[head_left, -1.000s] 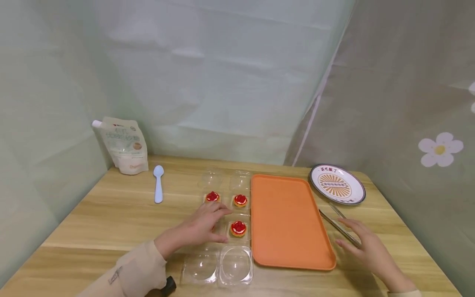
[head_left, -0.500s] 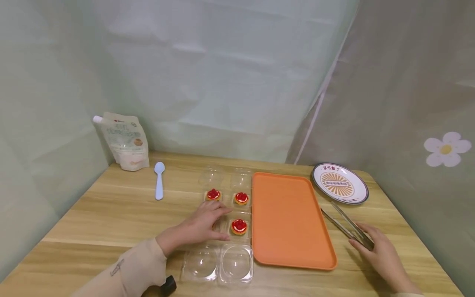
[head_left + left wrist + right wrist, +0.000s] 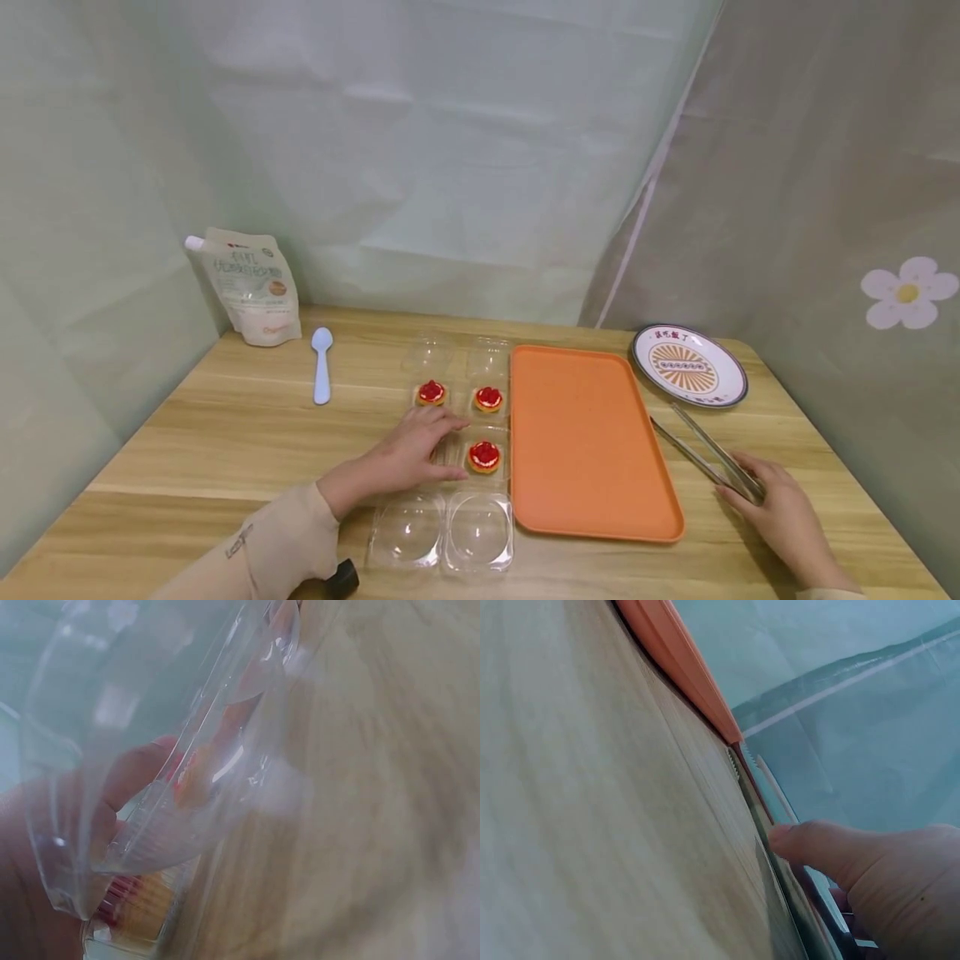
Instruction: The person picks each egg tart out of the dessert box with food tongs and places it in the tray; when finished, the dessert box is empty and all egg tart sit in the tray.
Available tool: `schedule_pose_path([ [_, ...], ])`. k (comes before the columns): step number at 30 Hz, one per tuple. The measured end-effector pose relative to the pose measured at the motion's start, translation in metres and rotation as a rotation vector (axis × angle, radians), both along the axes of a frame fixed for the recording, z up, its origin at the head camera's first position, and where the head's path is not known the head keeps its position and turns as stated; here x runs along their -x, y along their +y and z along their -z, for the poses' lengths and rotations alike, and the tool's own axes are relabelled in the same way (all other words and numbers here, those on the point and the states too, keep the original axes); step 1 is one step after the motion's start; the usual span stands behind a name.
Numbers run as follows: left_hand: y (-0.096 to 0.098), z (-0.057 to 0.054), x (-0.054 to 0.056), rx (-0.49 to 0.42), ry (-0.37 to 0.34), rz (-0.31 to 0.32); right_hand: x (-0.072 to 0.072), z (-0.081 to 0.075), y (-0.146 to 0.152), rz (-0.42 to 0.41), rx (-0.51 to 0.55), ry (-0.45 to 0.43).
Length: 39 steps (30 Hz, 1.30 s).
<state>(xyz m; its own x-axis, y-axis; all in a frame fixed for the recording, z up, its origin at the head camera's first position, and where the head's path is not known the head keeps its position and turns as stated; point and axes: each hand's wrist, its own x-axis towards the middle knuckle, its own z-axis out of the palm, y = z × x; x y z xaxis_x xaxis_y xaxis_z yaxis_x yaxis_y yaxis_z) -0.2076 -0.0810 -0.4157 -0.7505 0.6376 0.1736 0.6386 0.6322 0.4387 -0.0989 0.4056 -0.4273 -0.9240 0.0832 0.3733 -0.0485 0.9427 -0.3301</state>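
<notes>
My left hand [image 3: 408, 450] lies over clear plastic containers, fingers and thumb spread wide at a container's edges; contact is partly hidden. Red-topped tarts sit in the open containers: one at back left [image 3: 431, 393], one at back right [image 3: 488, 400] and one at front right [image 3: 484, 457]. The front-left compartment is mostly covered by the hand. Clear lids [image 3: 478, 532] lie folded back toward me. In the left wrist view a lid [image 3: 150, 735] stands before the thumb. My right hand [image 3: 776, 508] grips metal tongs [image 3: 705, 454], their tips apart beside the orange tray [image 3: 592, 442].
At the back right stands a white patterned plate [image 3: 688, 365]. A light blue spoon [image 3: 322, 367] lies left of the containers, and a spouted pouch [image 3: 253, 287] leans by the back-left corner. Fabric walls [image 3: 450, 167] enclose the wooden table [image 3: 225, 433].
My right hand has reached the tongs, taken hold of their handle end and shifted them slightly right. The left hand stays at the containers.
</notes>
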Motion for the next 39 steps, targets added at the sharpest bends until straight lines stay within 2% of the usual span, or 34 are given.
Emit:
schedule_pose_path([
  [9, 0.0, 0.0, 0.0, -0.006, 0.017, 0.004, -0.002, -0.001, 0.004, 0.026, -0.062, -0.021],
  [20, 0.0, 0.001, 0.001, 0.001, 0.046, 0.011, 0.0, -0.007, 0.004, 0.038, -0.105, -0.089],
  [30, -0.002, -0.001, 0.0, -0.001, 0.017, 0.008, -0.003, -0.006, 0.007, 0.017, -0.115, -0.003],
  [35, -0.001, -0.001, -0.001, 0.007, 0.009, 0.015, -0.005, -0.015, 0.008, 0.033, -0.122, -0.004],
  [39, -0.001, -0.001, -0.002, 0.005, 0.005, 0.01, -0.006, -0.027, 0.007, 0.013, -0.137, 0.028],
])
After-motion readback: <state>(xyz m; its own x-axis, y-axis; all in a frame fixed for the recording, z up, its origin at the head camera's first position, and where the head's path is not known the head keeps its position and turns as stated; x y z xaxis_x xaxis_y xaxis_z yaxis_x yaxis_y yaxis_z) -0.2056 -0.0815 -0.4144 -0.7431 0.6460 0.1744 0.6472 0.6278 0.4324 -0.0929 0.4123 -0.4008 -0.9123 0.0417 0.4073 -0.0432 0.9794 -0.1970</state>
